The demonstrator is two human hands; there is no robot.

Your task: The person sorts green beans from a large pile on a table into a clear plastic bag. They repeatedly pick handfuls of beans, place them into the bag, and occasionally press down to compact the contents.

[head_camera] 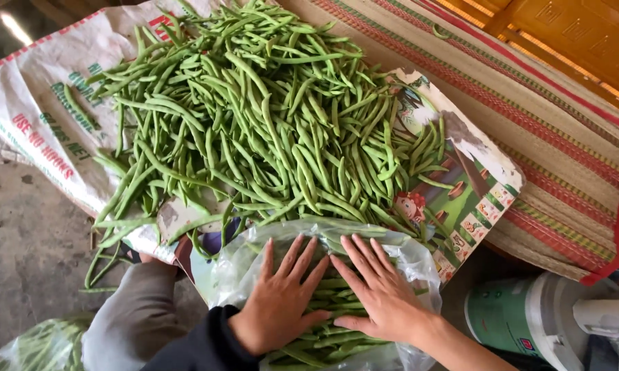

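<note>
A large heap of loose green beans (261,117) lies on a white woven sack (35,117) and a picture-printed board (474,199). In front of it a clear plastic bag (406,254) holds a bundle of green beans (330,330). My left hand (278,302) and my right hand (381,295) lie flat side by side on top of that bag, fingers spread, pressing on the beans inside. Neither hand grips anything.
A striped woven mat (550,117) lies at the right under the board. A green and white container (522,319) stands at the lower right. Another plastic bag of beans (41,347) sits at the lower left on the grey concrete floor (28,247).
</note>
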